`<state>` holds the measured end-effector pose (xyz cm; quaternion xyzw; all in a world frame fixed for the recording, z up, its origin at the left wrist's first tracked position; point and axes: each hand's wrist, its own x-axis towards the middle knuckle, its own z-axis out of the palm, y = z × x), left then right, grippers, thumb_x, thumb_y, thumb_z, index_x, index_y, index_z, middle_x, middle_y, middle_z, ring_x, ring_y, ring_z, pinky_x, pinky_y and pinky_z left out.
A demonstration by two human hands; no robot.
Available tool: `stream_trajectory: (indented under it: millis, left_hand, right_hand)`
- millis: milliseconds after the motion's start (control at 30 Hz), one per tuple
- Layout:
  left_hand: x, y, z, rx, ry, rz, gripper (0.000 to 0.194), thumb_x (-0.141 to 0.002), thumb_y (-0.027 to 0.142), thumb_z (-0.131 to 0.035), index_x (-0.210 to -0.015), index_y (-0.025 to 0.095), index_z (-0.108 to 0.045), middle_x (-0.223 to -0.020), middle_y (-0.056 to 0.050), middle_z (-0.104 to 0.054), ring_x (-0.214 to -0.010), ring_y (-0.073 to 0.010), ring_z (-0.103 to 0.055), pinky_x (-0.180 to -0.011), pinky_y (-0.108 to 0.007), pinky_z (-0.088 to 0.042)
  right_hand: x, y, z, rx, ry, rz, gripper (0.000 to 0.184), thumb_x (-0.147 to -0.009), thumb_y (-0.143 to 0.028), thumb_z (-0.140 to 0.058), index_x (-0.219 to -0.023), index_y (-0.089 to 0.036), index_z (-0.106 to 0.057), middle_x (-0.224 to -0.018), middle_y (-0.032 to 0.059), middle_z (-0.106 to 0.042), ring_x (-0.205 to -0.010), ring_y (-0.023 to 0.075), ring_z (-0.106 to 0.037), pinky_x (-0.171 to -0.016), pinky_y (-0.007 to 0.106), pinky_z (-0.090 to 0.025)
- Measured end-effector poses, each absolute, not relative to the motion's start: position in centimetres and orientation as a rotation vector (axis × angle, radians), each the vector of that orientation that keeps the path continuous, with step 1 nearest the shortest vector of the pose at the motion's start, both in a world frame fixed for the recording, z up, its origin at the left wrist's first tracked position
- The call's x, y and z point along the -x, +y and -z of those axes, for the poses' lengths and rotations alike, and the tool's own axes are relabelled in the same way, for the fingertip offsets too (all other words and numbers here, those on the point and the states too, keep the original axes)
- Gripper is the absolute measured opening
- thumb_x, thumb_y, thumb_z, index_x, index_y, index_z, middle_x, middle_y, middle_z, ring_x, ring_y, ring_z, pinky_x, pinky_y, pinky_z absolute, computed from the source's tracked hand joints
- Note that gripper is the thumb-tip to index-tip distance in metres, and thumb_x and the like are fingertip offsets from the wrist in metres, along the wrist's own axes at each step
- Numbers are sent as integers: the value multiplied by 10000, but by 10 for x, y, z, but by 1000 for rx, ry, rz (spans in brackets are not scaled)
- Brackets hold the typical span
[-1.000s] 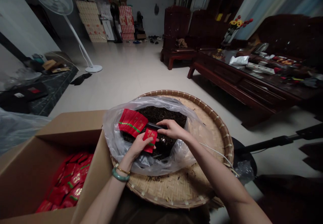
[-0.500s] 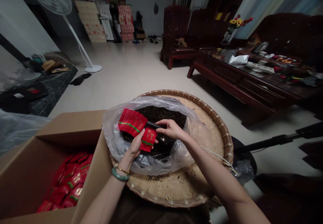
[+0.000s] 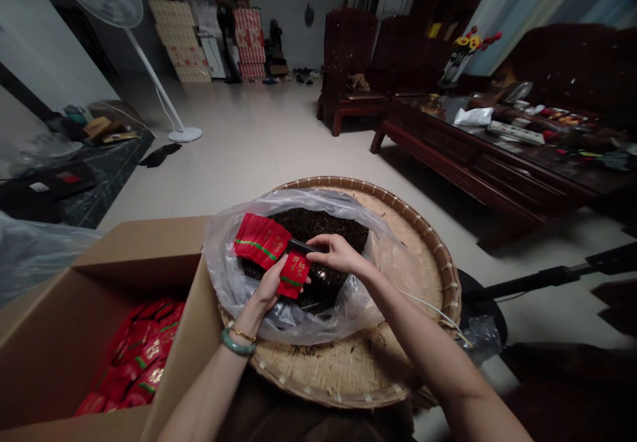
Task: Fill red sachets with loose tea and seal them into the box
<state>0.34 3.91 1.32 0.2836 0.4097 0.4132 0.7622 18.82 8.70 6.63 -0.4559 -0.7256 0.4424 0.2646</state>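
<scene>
My left hand [image 3: 270, 287], with a jade bangle at the wrist, is closed on a red packet [image 3: 294, 273] with gold characters and a green stripe. My right hand [image 3: 336, 253] pinches a dark, slim, rod-like tool [image 3: 301, 247]; its far end lies across the packet's top edge. A fanned row of red packets [image 3: 261, 237] rests just behind, on dark loose tea leaves [image 3: 323, 221]. The leaves fill an open clear plastic bag [image 3: 221, 283], which stands on a round woven bamboo tray [image 3: 348, 369]. Exactly what the tool is cannot be made out.
At the left, an open cardboard box [image 3: 134, 243] holds many plump red packets [image 3: 144, 356]. A white standing fan [image 3: 184, 135] is behind it. Along the right runs a dark wooden table [image 3: 462, 156] with clutter on top. A black pole [image 3: 537, 283] extends beside the tray.
My left thumb and fingers have shifted off the packet's front to its left edge, so its gold characters show. The right hand and dark tool have moved only slightly, to the left.
</scene>
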Motion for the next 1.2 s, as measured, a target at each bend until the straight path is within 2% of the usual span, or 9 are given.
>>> stream_trajectory:
  millis: [167, 333, 500, 600, 767, 900, 967, 1100, 1200]
  left_hand:
    - [-2, 40, -12, -637, 894, -895, 564, -811, 530, -512, -1120, 64, -589, -714, -107, -718, -643, -229, -680, -539, -295, -521]
    - [-2, 39, -12, -654, 925, -889, 576, -801, 542, -515, -1082, 49, -616, -723, -124, -721, -649, -243, -682, -521, -296, -510]
    - [-1, 39, -13, -664, 902, -891, 578, -795, 553, -517, -1095, 69, -618, -738, -121, -724, -682, -251, -689, -572, -311, -524]
    - [-1, 40, -12, -666, 913, -884, 572, -799, 553, -510, -1095, 77, -621, -730, -119, -723, -659, -245, -685, -541, -301, -513]
    - [-2, 40, -9, -700, 934, -860, 534, -807, 544, -510, -1037, 82, -648, -664, -103, -712, -573, -220, -659, -504, -295, -502]
    - [-2, 40, -7, -718, 923, -859, 541, -805, 545, -517, -1024, 69, -653, -640, -103, -705, -538, -216, -644, -508, -310, -506]
    - [-2, 40, -6, -720, 917, -843, 538, -804, 543, -520, -1015, 68, -658, -630, -106, -702, -518, -213, -636, -506, -313, -503]
    - [-2, 40, -5, -728, 920, -808, 522, -802, 537, -524, -965, 64, -671, -613, -104, -699, -497, -203, -622, -502, -312, -503]
    - [-2, 40, -6, -716, 922, -817, 514, -794, 538, -533, -946, 66, -668, -613, -97, -697, -524, -210, -631, -510, -317, -510]
  right_hand:
    - [-189, 86, -69, 1205, -1943, -1235, 285, -707, -301, -682, -956, -164, -692, -944, 40, -701, -868, 194, -621, -778, 295, -464]
    - [-207, 99, -60, 1286, -1821, -1316, 404, -751, -388, -636, -1069, -139, -633, -941, 61, -688, -731, 169, -622, -655, 279, -478]
    - [-231, 114, -41, 1611, -1974, -725, 450, -724, -328, -679, -1114, -113, -617, -1074, 130, -640, -975, 246, -585, -859, 354, -434]
    - [-227, 109, -39, 1614, -2018, -519, 466, -765, -334, -650, -1168, -111, -582, -1102, 148, -607, -1038, 254, -544, -906, 365, -400]
    - [-185, 88, -53, 1199, -2094, -649, 318, -891, -407, -489, -1108, -196, -587, -895, 56, -628, -813, 162, -565, -757, 275, -425]
    - [-160, 84, -50, 1113, -2184, -608, 304, -910, -420, -454, -791, -182, -602, -759, 44, -599, -705, 148, -533, -677, 253, -397]
    - [-157, 85, -45, 1121, -2199, -578, 333, -930, -394, -412, -721, -183, -563, -724, 44, -579, -676, 145, -513, -659, 250, -388]
    - [-161, 85, -43, 1150, -2164, -655, 294, -917, -354, -442, -705, -181, -550, -700, 30, -582, -652, 132, -507, -642, 238, -387]
    - [-170, 83, -48, 1136, -2089, -874, 252, -907, -350, -453, -795, -175, -595, -748, 13, -629, -674, 117, -544, -639, 221, -402]
